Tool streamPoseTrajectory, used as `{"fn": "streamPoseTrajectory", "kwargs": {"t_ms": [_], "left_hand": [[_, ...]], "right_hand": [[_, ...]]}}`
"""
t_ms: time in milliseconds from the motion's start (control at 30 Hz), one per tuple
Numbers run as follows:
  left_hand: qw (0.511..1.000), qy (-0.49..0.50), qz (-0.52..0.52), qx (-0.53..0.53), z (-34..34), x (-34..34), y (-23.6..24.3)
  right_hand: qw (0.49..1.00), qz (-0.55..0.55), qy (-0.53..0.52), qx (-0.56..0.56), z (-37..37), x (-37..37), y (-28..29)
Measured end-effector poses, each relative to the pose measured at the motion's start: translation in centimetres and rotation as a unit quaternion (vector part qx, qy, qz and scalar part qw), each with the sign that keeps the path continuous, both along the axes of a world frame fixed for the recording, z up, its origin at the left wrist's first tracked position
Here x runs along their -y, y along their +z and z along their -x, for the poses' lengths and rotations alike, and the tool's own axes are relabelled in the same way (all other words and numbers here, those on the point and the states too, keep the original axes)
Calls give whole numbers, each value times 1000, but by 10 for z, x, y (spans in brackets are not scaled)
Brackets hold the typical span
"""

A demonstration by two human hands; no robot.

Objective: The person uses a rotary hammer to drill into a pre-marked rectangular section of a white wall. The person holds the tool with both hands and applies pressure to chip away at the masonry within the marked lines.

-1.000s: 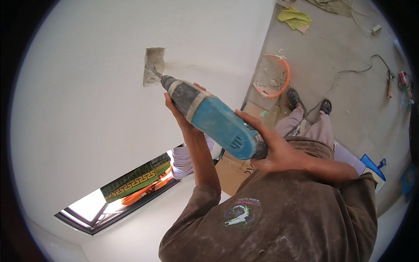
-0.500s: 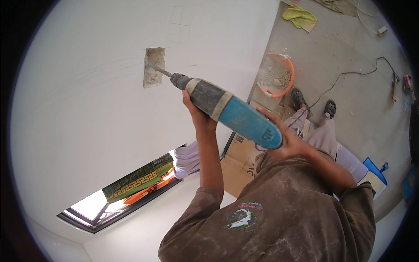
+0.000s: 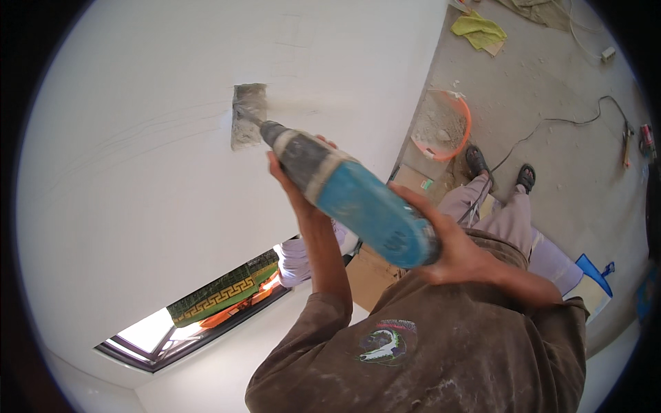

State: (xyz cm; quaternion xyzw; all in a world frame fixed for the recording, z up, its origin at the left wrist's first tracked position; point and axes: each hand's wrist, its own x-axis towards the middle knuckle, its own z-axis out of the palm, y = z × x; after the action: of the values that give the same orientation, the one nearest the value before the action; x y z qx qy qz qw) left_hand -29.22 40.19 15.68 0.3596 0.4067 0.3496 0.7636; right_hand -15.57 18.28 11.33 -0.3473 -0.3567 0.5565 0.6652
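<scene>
A blue and black rotary hammer drill (image 3: 368, 206) is held in both hands, its chisel bit pointing up and left. The bit's tip reaches into a rough rectangular recess (image 3: 248, 134) cut in the white wall (image 3: 158, 172). My left hand (image 3: 299, 189) wraps the dark front body behind the chuck, fingertips showing on the far side. At the rear end, my right hand (image 3: 451, 248) is closed around the drill's back; its grip there is partly hidden. Dust blurs the air beside the recess.
An orange bucket (image 3: 467, 131) with rubble stands by the wall near my feet. A black cord (image 3: 537, 125) trails over the dusty floor. A yellow cloth (image 3: 480, 31), a hammer-like tool (image 3: 626, 148) and cardboard (image 3: 372, 275) lie about. A window (image 3: 200, 313) opens low on the left.
The drill's rear has swung down and toward me, and its chuck now sits closer to the recess. Both hands moved along with it, still gripping. The whole view has shifted slightly.
</scene>
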Motion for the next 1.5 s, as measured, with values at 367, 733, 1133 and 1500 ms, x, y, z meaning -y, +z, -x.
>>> {"fn": "streamPoseTrajectory", "kwargs": {"t_ms": [367,733,1133,1500], "left_hand": [[997,2,-45,-65,6,27,-10],[992,-7,-69,-103,5,12,-42],[993,1,-54,-104,7,-10,-45],[995,-51,-41,-76,-9,0,6]], "right_hand": [[999,-12,-32,-28,4,34,-21],[998,-10,-31,-51,22,19,-87],[999,-2,-21,-34,26,-7,-86],[999,20,-5,-33,-8,8,-2]]}}
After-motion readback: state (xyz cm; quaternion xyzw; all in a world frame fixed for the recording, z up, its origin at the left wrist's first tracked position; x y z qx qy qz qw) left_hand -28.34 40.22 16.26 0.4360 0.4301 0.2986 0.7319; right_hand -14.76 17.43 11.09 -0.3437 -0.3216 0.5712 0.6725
